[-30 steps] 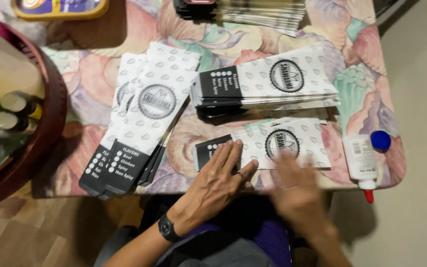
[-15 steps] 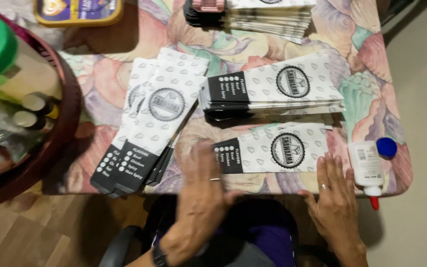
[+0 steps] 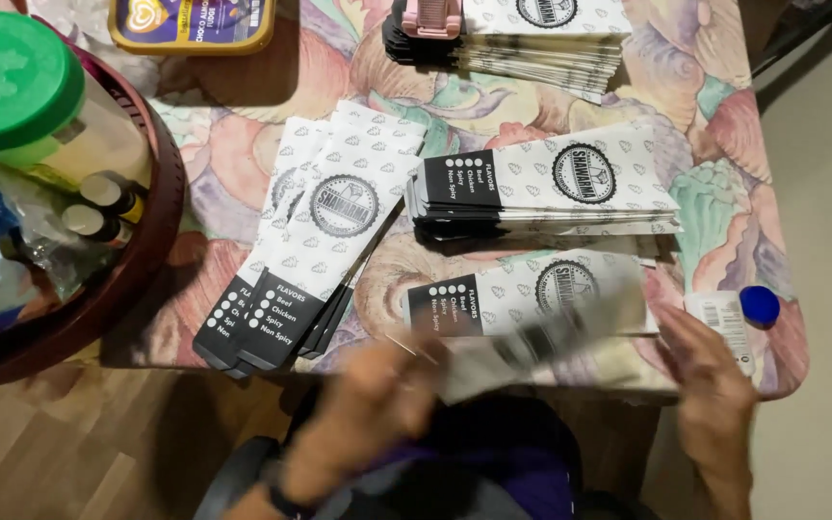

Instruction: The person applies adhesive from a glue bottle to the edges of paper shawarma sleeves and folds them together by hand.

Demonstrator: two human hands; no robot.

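Left hand: blurred, gripping one end of a paper sleeve
Right hand: open, fingers spread, beside the glue bottle
Sleeve: blurred, above counter edge, left of bottle

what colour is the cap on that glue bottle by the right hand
Blue. The cap shows best in the head view, at the table's right edge beside the right hand.

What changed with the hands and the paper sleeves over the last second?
The left hand left the flat black-and-white paper sleeve by the table edge and now lifts a blurred paper sleeve, with the right hand at its other end. The fanned sleeve pile, the stacked sleeves and the blue-capped glue bottle stayed put.
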